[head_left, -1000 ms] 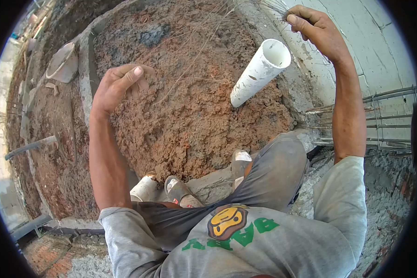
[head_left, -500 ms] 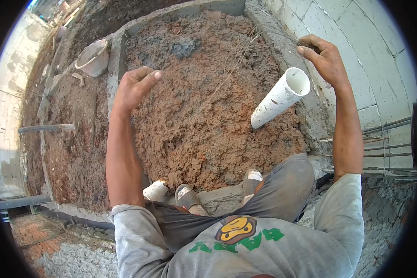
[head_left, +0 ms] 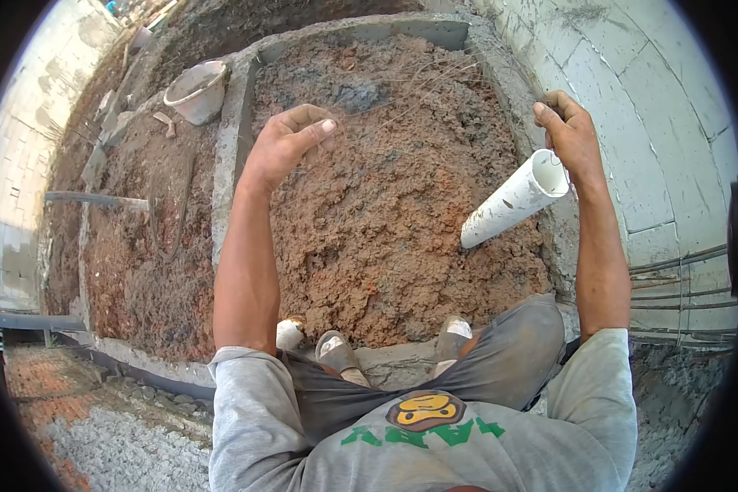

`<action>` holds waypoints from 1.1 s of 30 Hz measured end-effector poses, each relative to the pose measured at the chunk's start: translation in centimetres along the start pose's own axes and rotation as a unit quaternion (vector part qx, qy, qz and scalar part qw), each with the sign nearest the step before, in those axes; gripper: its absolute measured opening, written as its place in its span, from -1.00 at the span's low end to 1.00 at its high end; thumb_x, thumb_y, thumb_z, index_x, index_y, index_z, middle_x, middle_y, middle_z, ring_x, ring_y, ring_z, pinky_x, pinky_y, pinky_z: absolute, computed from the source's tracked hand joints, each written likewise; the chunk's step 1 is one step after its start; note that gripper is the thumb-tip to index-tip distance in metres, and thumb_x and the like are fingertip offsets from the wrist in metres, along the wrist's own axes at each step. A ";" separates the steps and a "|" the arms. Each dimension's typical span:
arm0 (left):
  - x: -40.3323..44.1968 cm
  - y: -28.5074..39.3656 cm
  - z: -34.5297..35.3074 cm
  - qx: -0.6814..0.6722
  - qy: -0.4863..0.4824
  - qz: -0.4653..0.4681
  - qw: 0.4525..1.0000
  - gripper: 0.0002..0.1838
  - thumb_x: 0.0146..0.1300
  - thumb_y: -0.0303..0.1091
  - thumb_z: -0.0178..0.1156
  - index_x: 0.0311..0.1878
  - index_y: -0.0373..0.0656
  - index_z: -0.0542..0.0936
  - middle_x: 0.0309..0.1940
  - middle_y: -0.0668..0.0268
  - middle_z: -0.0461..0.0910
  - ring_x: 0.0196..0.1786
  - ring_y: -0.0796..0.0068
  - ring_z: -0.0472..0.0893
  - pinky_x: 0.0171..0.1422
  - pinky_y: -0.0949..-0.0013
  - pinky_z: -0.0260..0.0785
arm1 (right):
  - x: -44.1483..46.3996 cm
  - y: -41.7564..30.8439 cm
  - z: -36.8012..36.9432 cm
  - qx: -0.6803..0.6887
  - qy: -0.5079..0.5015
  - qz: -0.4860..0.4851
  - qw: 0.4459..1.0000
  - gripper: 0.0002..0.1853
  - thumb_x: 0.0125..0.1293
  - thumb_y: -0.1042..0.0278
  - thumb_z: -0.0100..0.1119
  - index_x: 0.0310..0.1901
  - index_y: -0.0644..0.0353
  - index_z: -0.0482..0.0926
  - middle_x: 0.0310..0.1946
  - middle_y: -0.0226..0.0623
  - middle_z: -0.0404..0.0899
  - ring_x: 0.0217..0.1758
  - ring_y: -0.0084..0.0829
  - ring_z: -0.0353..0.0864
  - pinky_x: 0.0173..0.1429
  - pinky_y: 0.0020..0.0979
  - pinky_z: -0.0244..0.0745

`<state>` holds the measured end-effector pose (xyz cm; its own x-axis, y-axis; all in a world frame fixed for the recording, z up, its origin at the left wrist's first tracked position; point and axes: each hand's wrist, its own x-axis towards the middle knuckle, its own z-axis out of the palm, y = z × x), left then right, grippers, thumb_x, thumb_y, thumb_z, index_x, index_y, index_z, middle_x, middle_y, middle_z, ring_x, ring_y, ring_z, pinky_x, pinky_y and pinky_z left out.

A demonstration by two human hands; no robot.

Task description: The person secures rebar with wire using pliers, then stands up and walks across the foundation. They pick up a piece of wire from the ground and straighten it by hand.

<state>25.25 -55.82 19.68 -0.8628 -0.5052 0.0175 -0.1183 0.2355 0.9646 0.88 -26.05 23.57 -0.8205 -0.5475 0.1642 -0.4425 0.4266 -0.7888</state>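
Note:
Thin, pale wire (head_left: 435,79) arcs in loose strands over the soil between my hands. My left hand (head_left: 291,143) is raised on the left, thumb and fingers pinched where the strands lead in; their ends are too fine to follow fully. On the right, my right hand (head_left: 570,135) is closed in a pinch, with a thin bit of wire showing below its fingers. Just beneath that hand, a white plastic pipe (head_left: 508,203) leans up out of the reddish-brown soil (head_left: 385,238), its open end toward me.
Concrete edging (head_left: 236,139) borders the soil bed. A dirty bucket (head_left: 197,94) stands to the left, above a grey pipe (head_left: 98,200). A block wall (head_left: 623,123) rises on the right, with metal bars (head_left: 681,279) alongside. My sandalled feet (head_left: 336,348) are at the bed's near edge.
The view has shifted, so the bed and pipe appear lower and farther right. My left hand has moved toward the right hand; both stay pinched. The wire strands now lie flatter.

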 end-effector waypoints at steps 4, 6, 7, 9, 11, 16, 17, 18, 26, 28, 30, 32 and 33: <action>-0.1 -0.6 -0.2 0.073 -0.021 -0.003 0.997 -0.72 0.27 -0.14 0.26 -0.14 -0.15 0.66 -0.52 0.43 0.56 -0.52 0.70 0.38 -0.44 0.54 0.21 | 0.3 -0.3 -0.1 -0.017 0.063 -0.015 0.998 -0.72 0.28 0.22 0.19 -0.11 0.25 0.59 -0.50 -0.41 0.53 -0.55 -0.61 0.40 -0.38 -0.50 0.36; -0.3 -0.6 -0.3 0.020 -0.025 -0.010 0.999 -0.71 0.29 -0.13 0.24 -0.11 -0.15 0.68 -0.49 0.43 0.59 -0.51 0.71 0.39 -0.45 0.55 0.21 | 0.4 0.0 0.0 -0.054 0.104 -0.030 0.993 -0.71 0.28 0.22 0.19 -0.08 0.24 0.60 -0.42 -0.35 0.60 -0.46 -0.55 0.49 -0.28 -0.47 0.44; -0.4 -0.4 -0.3 0.020 -0.025 -0.010 0.999 -0.71 0.29 -0.13 0.24 -0.11 -0.15 0.68 -0.49 0.43 0.59 -0.51 0.71 0.39 -0.45 0.55 0.21 | 0.6 0.6 0.1 -0.054 0.105 -0.030 0.993 -0.71 0.28 0.22 0.19 -0.08 0.24 0.60 -0.42 -0.35 0.60 -0.46 -0.55 0.49 -0.28 -0.47 0.44; -0.5 0.0 -0.3 0.046 -0.014 0.006 0.999 -0.68 0.28 -0.12 0.25 -0.07 -0.16 0.68 -0.47 0.42 0.59 -0.45 0.67 0.45 -0.39 0.48 0.28 | 0.9 1.4 0.1 -0.113 0.151 -0.083 0.978 -0.71 0.28 0.21 0.21 -0.07 0.21 0.61 -0.34 -0.30 0.64 -0.35 -0.47 0.56 -0.16 -0.43 0.47; -0.2 -0.6 -0.5 0.115 -0.006 0.016 0.993 -0.63 0.23 -0.05 0.26 -0.08 -0.14 0.69 -0.41 0.35 0.63 -0.41 0.60 0.50 -0.32 0.41 0.36 | 1.0 1.5 -0.3 -0.116 0.125 -0.086 0.982 -0.72 0.28 0.21 0.21 -0.08 0.21 0.61 -0.32 -0.28 0.65 -0.30 -0.44 0.58 -0.13 -0.40 0.47; 0.6 -2.9 -1.9 0.162 -0.013 0.028 0.986 -0.58 0.13 0.03 0.29 -0.10 -0.09 0.71 -0.33 0.26 0.67 -0.35 0.49 0.58 -0.22 0.28 0.43 | 0.8 2.1 -2.0 -0.177 0.024 -0.143 0.973 -0.73 0.28 0.20 0.22 -0.12 0.21 0.61 -0.26 -0.23 0.67 -0.21 -0.41 0.62 -0.06 -0.36 0.48; 0.7 -3.0 -2.0 0.189 -0.006 0.030 0.981 -0.58 0.11 0.04 0.30 -0.16 -0.12 0.71 -0.40 0.29 0.64 -0.39 0.51 0.54 -0.27 0.31 0.37 | 0.7 2.0 -2.2 -0.184 0.018 -0.156 0.970 -0.74 0.28 0.21 0.22 -0.13 0.21 0.61 -0.26 -0.22 0.67 -0.21 -0.40 0.63 -0.06 -0.36 0.49; 0.9 -3.0 -1.7 0.212 -0.002 0.034 0.977 -0.57 0.09 0.05 0.30 -0.22 -0.16 0.70 -0.47 0.32 0.62 -0.43 0.53 0.51 -0.32 0.34 0.32 | 0.4 1.8 -2.6 -0.195 0.012 -0.166 0.967 -0.75 0.29 0.21 0.22 -0.13 0.20 0.61 -0.26 -0.21 0.67 -0.21 -0.39 0.63 -0.06 -0.36 0.49; 0.5 -0.3 1.5 0.230 0.016 0.027 0.973 -0.44 0.01 0.18 0.36 -0.64 -0.20 0.54 -0.78 0.44 0.31 -0.64 0.60 0.25 -0.52 0.37 0.07 | 0.5 1.2 -4.4 -0.204 0.065 -0.201 0.956 -0.76 0.29 0.23 0.21 -0.12 0.19 0.63 -0.27 -0.19 0.68 -0.20 -0.29 0.67 -0.08 -0.30 0.51; 0.6 0.6 2.2 0.300 -0.011 -0.004 0.954 -0.51 0.04 0.07 0.36 -0.59 -0.21 0.54 -0.66 0.32 0.42 -0.55 0.49 0.36 -0.44 0.29 0.21 | 0.8 1.4 -5.1 -0.244 0.095 -0.255 0.931 -0.75 0.30 0.19 0.20 -0.12 0.16 0.64 -0.27 -0.20 0.68 -0.20 -0.28 0.67 -0.08 -0.28 0.53; 0.6 0.5 3.3 0.316 -0.023 0.057 0.947 -0.56 0.02 0.03 0.36 -0.55 -0.20 0.56 -0.52 0.26 0.49 -0.45 0.41 0.41 -0.31 0.24 0.26 | 1.0 1.2 -5.6 -0.266 0.099 -0.242 0.928 -0.75 0.30 0.19 0.19 -0.12 0.16 0.64 -0.26 -0.20 0.68 -0.19 -0.27 0.67 -0.08 -0.28 0.53; 0.1 1.1 4.1 0.432 -0.033 0.098 0.896 -0.54 0.03 -0.02 0.37 -0.30 -0.29 0.56 -0.15 0.09 0.55 -0.02 0.13 0.53 0.17 0.12 0.30 | 1.2 1.3 -6.0 -0.285 0.105 -0.234 0.924 -0.75 0.31 0.18 0.19 -0.11 0.15 0.64 -0.26 -0.20 0.68 -0.19 -0.26 0.67 -0.07 -0.28 0.53; 0.3 1.0 4.3 0.433 -0.031 0.099 0.895 -0.54 0.03 -0.02 0.37 -0.30 -0.29 0.56 -0.15 0.09 0.55 -0.02 0.13 0.53 0.17 0.12 0.30 | 1.4 1.5 -5.9 -0.289 0.100 -0.210 0.928 -0.73 0.30 0.16 0.18 -0.10 0.14 0.64 -0.26 -0.19 0.68 -0.19 -0.26 0.67 -0.07 -0.26 0.53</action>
<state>22.72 -52.13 19.55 -0.9318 -0.3410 0.1245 -0.2732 0.8844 0.3784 -3.12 -21.94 26.13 -0.5564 -0.6327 0.5386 -0.8117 0.5527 -0.1892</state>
